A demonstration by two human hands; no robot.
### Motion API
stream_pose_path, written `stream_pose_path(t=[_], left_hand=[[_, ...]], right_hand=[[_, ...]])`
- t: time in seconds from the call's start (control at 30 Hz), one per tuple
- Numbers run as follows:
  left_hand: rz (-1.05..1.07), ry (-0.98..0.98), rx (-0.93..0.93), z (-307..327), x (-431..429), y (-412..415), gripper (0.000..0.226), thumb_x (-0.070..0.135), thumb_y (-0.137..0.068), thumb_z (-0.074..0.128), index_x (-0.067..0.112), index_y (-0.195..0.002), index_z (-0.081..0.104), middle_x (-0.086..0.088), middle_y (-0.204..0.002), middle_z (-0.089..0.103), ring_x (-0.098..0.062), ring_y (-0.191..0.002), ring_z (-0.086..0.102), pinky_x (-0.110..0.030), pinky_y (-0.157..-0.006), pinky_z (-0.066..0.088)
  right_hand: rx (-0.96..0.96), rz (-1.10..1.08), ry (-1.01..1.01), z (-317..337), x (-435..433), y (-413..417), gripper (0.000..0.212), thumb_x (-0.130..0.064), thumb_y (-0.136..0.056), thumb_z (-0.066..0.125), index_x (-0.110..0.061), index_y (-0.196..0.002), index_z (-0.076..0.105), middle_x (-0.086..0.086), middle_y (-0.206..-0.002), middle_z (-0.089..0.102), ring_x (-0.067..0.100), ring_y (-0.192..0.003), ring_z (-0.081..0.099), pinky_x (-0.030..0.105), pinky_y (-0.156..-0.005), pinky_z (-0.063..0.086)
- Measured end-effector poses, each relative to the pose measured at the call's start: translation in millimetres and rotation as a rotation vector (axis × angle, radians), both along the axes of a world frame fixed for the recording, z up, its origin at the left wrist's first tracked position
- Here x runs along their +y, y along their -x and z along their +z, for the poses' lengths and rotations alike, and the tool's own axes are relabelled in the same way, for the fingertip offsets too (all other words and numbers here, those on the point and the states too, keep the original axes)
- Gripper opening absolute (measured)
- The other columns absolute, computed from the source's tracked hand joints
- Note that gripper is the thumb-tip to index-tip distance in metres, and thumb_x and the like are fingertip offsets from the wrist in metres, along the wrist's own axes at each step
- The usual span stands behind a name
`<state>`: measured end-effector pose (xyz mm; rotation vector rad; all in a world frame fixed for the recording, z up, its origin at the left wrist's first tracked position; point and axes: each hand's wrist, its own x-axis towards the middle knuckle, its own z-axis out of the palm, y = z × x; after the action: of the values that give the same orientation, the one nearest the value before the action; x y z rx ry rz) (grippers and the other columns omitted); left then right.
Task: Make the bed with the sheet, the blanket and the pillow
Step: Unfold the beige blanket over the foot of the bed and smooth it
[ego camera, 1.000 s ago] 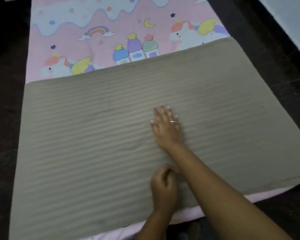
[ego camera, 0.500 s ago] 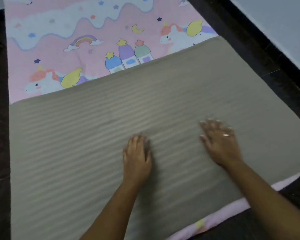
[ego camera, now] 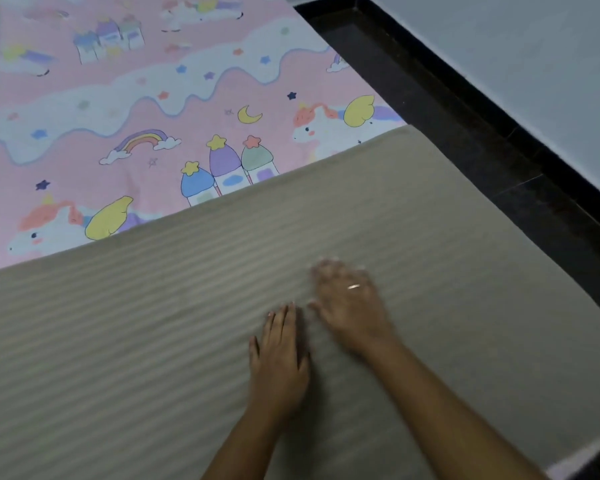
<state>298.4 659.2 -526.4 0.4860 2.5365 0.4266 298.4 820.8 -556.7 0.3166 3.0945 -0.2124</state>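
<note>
Left hand (ego camera: 279, 355) and right hand (ego camera: 349, 310) flat, fingers straight, holding nothing, drawn close together since half a second ago at lower centre of the blanket (ego camera: 153, 323). Blanket spread across the lower frame, sheet (ego camera: 136, 98) bare at upper left. Probably final smoothing, no pillow in view.

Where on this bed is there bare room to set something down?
The pink sheet beyond the blanket is bare, so is the blanket left of the left hand. Both it and the right hand crowd the middle.
</note>
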Motion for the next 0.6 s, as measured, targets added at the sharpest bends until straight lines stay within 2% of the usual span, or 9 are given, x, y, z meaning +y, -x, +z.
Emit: stream_pose_path(t=[0.07, 0.17, 0.23, 0.33, 0.4, 0.47, 0.53, 0.6], left_hand=[[0.104, -0.011, 0.004, 0, 17, 5, 0.066, 0.037, -0.093, 0.021, 0.024, -0.151, -0.009, 0.008, -0.159, -0.011, -0.011, -0.146, -0.012, -0.044, -0.117, -0.004], [0.132, 0.040, 0.022, -2, 47, 12, 0.064, 0.033, -0.100, 0.030, 0.026, -0.151, -0.009, 0.007, -0.159, -0.014, -0.014, -0.146, -0.015, -0.048, -0.116, -0.004], [0.112, 0.048, 0.021, -1, 70, 18, 0.064, 0.037, -0.101, 0.030, 0.029, -0.151, -0.009, 0.007, -0.158, -0.017, -0.016, -0.146, -0.016, -0.049, -0.116, -0.004], [0.092, 0.022, 0.002, 2, 102, 30, 0.065, 0.040, -0.100, 0.031, 0.030, -0.151, -0.009, 0.007, -0.158, -0.018, -0.015, -0.146, -0.016, -0.047, -0.116, -0.004], [0.081, -0.028, 0.015, 4, 119, 38, 0.069, 0.037, -0.099, 0.035, 0.029, -0.150, -0.010, 0.007, -0.159, -0.015, -0.013, -0.146, -0.013, -0.042, -0.117, -0.001], [0.089, -0.083, 0.062, 7, 134, 46, 0.074, 0.033, -0.097, 0.041, 0.027, -0.150, -0.010, 0.007, -0.159, -0.010, -0.012, -0.147, -0.009, -0.038, -0.118, 0.003], [0.111, -0.108, 0.092, 8, 145, 54, 0.077, 0.031, -0.096, 0.044, 0.026, -0.150, -0.010, 0.006, -0.160, -0.009, -0.013, -0.147, -0.008, -0.037, -0.120, 0.004], [0.112, -0.091, 0.093, 5, 156, 62, 0.076, 0.034, -0.097, 0.043, 0.027, -0.150, -0.011, 0.007, -0.159, -0.011, -0.013, -0.147, -0.010, -0.039, -0.119, 0.002]], right_hand=[[-0.057, 0.172, 0.046, -1, -17, 17, 0.054, -0.047, -0.090, 0.032, -0.026, -0.136, 0.052, -0.002, -0.141, 0.051, 0.018, -0.129, 0.050, 0.050, -0.102, 0.040], [-0.087, 0.180, 0.034, -10, 53, 10, 0.054, -0.052, -0.090, 0.032, -0.033, -0.138, 0.048, -0.006, -0.143, 0.049, 0.016, -0.130, 0.049, 0.047, -0.105, 0.037], [-0.090, 0.073, -0.032, -10, 126, -2, 0.056, -0.054, -0.091, 0.031, -0.033, -0.142, 0.043, -0.006, -0.147, 0.045, 0.017, -0.134, 0.044, 0.042, -0.110, 0.028], [-0.109, -0.161, -0.111, 5, 214, -11, 0.056, -0.051, -0.093, 0.031, -0.031, -0.145, 0.037, -0.004, -0.150, 0.041, 0.022, -0.138, 0.038, 0.048, -0.111, 0.023], [-0.111, -0.370, -0.084, 15, 245, 0, 0.053, -0.044, -0.098, 0.034, -0.026, -0.149, 0.031, -0.001, -0.154, 0.033, 0.025, -0.141, 0.031, 0.054, -0.112, 0.020], [-0.092, -0.497, -0.038, 25, 256, 31, 0.053, -0.041, -0.099, 0.033, -0.018, -0.148, 0.032, 0.003, -0.154, 0.032, 0.026, -0.142, 0.027, 0.055, -0.113, 0.017], [-0.050, -0.383, -0.051, 36, 247, 71, 0.051, -0.042, -0.098, 0.034, -0.017, -0.142, 0.040, 0.004, -0.152, 0.035, 0.023, -0.140, 0.030, 0.050, -0.113, 0.020], [-0.071, -0.144, -0.028, 38, 222, 112, 0.052, -0.044, -0.098, 0.036, -0.022, -0.146, 0.035, 0.000, -0.156, 0.026, 0.020, -0.144, 0.022, 0.048, -0.114, 0.015]])
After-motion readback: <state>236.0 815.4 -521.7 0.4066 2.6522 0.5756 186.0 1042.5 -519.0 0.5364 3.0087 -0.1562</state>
